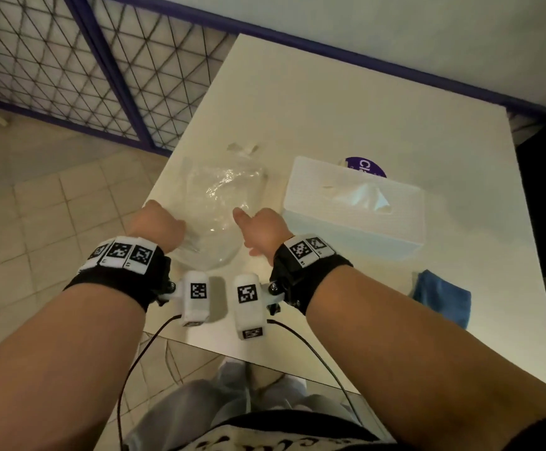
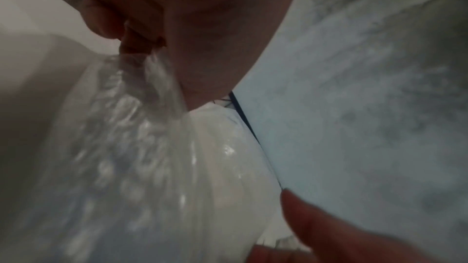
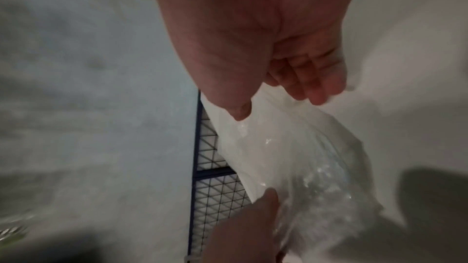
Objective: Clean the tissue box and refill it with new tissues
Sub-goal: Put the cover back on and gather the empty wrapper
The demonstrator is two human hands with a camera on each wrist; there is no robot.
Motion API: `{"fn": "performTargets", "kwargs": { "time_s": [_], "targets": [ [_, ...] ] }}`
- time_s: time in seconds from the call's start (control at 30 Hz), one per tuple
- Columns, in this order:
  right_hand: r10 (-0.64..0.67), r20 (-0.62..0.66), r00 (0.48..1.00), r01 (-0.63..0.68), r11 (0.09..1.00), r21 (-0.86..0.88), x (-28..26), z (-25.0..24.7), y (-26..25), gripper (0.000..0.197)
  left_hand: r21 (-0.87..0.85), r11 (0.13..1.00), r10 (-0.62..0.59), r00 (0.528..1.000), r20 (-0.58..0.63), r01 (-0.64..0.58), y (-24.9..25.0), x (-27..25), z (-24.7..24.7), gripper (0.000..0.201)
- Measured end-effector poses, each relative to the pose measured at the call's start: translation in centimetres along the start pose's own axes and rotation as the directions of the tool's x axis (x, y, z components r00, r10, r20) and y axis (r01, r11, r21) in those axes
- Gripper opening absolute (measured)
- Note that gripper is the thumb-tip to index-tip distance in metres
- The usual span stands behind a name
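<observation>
L hand (image 1: 159, 226) pinches empty wrapper (image 1: 219, 203), R hand (image 1: 262, 231) loose, fingers relaxed beside it. Risk: film slips or snags, sweep knocks box (image 1: 353, 216) at right.

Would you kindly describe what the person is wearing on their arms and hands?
The forearms and both hands, left hand and right hand, are bare, without sleeves. Each wrist has a black band, white blocks printed with black square codes, and a thin black cable.

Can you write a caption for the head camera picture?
Left hand grips clear plastic wrapper beside refilled white tissue box; right hand hovers open.
</observation>
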State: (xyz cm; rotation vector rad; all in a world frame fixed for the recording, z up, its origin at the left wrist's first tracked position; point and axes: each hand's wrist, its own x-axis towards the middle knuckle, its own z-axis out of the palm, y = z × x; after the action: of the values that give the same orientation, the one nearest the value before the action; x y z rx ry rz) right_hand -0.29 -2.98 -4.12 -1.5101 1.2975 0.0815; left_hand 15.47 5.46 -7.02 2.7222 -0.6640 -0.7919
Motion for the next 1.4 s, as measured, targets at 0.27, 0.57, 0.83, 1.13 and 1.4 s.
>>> {"fn": "performTargets", "kwargs": {
  "time_s": [0.27,0.57,0.83,1.13,1.4],
  "targets": [
    [-0.048,-0.024,0.999,0.053,0.947,0.318,0.5,0.4,-1.2,0.024,-0.596,0.795,0.183,0.981,0.056,-0.114,-4.4,-1.1,-0.6,0.035],
    [-0.155,-0.076,0.985,0.172,0.875,0.452,-1.9,-3.5,-1.3,0.035,-0.809,0.581,0.270,0.958,0.092,-0.086,0.5,-3.2,-2.1,0.021],
    [-0.096,-0.143,0.985,0.152,0.876,0.457,-5.6,-10.9,3.2,0.007,-0.872,0.472,0.515,0.844,0.152,-0.131,7.1,-7.3,-0.3,0.019],
    [-0.061,-0.252,0.966,0.205,0.775,0.597,-9.0,-16.3,9.1,0.018,-0.849,0.502,0.661,0.705,0.256,-0.163,11.8,-11.1,2.9,0.015],
    [-0.033,-0.283,0.958,0.252,0.567,0.784,-11.2,-17.7,12.3,0.028,-0.890,0.456,0.632,0.706,0.321,-0.003,13.9,-12.5,5.4,0.029]
  ]
}}
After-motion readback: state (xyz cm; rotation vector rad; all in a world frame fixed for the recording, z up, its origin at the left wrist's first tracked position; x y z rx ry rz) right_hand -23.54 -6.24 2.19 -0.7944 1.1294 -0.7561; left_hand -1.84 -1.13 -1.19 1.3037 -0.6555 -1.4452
